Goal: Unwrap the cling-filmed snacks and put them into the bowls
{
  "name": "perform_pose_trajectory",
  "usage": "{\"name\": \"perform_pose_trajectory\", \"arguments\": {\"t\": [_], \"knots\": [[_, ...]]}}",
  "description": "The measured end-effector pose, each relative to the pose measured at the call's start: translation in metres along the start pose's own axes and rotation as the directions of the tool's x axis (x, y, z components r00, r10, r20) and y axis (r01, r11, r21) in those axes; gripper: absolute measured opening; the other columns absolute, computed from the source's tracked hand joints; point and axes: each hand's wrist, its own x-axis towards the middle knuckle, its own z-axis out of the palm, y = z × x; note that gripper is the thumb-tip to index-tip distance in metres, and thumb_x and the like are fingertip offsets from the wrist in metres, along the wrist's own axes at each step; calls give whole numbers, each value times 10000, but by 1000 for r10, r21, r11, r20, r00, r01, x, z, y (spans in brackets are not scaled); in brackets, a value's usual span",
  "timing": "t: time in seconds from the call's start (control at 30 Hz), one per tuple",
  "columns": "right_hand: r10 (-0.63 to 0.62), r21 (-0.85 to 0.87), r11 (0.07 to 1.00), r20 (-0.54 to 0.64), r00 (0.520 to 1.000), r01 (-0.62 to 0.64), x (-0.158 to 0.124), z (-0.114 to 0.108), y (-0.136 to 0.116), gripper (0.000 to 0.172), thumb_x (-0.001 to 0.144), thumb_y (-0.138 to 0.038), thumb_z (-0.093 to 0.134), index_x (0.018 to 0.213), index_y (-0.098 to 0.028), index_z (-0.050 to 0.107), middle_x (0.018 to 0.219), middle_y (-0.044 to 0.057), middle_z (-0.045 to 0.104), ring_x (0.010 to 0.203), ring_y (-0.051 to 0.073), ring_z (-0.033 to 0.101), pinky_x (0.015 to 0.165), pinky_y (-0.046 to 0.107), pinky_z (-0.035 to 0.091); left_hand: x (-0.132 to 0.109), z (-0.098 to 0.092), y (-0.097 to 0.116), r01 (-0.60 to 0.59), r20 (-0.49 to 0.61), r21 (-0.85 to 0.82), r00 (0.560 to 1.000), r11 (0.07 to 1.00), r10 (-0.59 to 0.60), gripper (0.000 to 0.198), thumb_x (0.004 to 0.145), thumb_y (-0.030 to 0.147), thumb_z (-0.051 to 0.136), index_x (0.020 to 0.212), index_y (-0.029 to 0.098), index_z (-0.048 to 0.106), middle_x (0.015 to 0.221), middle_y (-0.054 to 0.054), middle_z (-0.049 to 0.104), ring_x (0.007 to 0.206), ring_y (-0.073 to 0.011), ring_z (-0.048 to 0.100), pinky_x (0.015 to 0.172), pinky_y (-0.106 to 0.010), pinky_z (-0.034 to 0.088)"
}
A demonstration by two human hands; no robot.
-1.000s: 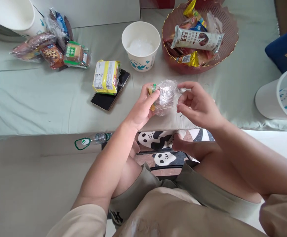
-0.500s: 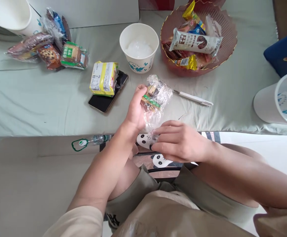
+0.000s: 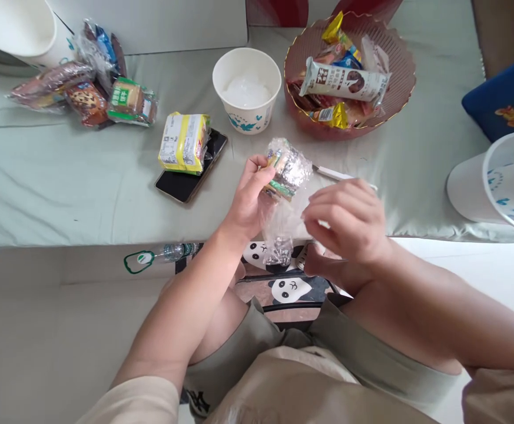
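My left hand (image 3: pixel 254 194) grips a snack packet (image 3: pixel 285 171) bundled in clear plastic wrap (image 3: pixel 278 232), whose loose tail hangs over the table edge. Just right of the wrap, my right hand (image 3: pixel 349 218) has its fingers curled in a pinch; what lies between the fingertips, if anything, is too small to make out. Behind it lies a white pen-like craft knife (image 3: pixel 332 173), partly covered by that hand. To the left, a yellow-and-white snack packet (image 3: pixel 183 143) rests on a black phone (image 3: pixel 190 182). A white paper tub (image 3: pixel 250 115) with blue leaves stands beyond my hands.
A pink ribbed bowl (image 3: pixel 400 100) of wrapped snacks stands at the back right. More packaged snacks (image 3: pixel 131 100) lie at the left beside a white tub (image 3: pixel 16 26). A white bin (image 3: pixel 468 185) and a blue item (image 3: pixel 504 94) are at the right.
My right hand has come off the wrap's hanging tail and moved up and to the right. My left hand has shifted slightly right with the packet. The tail now hangs loose.
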Motion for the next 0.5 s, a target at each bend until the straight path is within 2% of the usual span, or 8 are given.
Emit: {"name": "perform_pose_trajectory", "arguments": {"t": [0.1,0.17,0.2,0.27,0.33,0.37,0.43,0.5], "knots": [[-167,194,972,187,968,130,1,0,-15,101,1019,-159,515,1020,-217,597,804,12,718,742,166,675,697,350,492,4,-2,-1,-39,-35,-32,999,999,38,254,829,291,743,907,258,504,843,43,615,706,-120,614,637,-256,502],[-184,320,942,241,953,101,2,-4,-17,88,1034,-214,516,1019,-219,603,747,-5,691,660,147,638,636,326,484,5,-4,1,-6,-18,-21,1000,1000,6,262,819,302,747,904,258,504,821,42,599,679,-120,598,602,-253,484],[-121,333,942,219,968,42,4,-6,-15,65,1024,-226,541,996,-231,600,722,-17,673,625,135,616,604,310,474,4,-5,2,25,1,-1,1000,1000,-25,272,815,317,752,905,257,502,812,40,592,670,-125,597,591,-256,482],[99,269,955,94,991,-121,5,-11,-5,44,985,-238,609,948,-248,586,718,-21,648,602,124,585,568,290,470,2,-4,5,85,40,46,995,995,-87,303,807,346,766,910,256,496,796,37,578,655,-129,595,577,-259,477],[304,165,941,-34,952,-295,6,-12,6,95,939,-279,677,952,-253,586,809,15,661,672,148,609,577,301,501,-2,-1,6,132,94,105,985,986,-142,355,784,355,805,911,253,490,801,35,584,653,-124,591,581,-258,478],[370,129,924,-59,927,-360,5,-10,11,149,915,-323,710,976,-252,594,871,38,671,728,172,629,587,317,521,-4,1,6,144,124,136,979,980,-161,388,766,356,831,911,252,486,817,34,595,659,-122,591,588,-257,481],[448,117,889,-24,894,-442,2,-5,16,242,878,-387,745,1022,-252,604,957,67,674,819,211,650,604,343,554,-7,4,5,153,184,194,965,969,-189,452,723,352,880,910,252,480,857,31,611,676,-117,591,606,-259,487],[491,146,861,14,871,-488,-1,3,17,184,896,-354,711,1010,-254,607,970,66,675,861,217,659,619,345,572,-8,6,3,148,225,225,954,963,-199,492,689,335,910,904,249,477,856,35,597,680,-109,577,613,-253,485]]}}
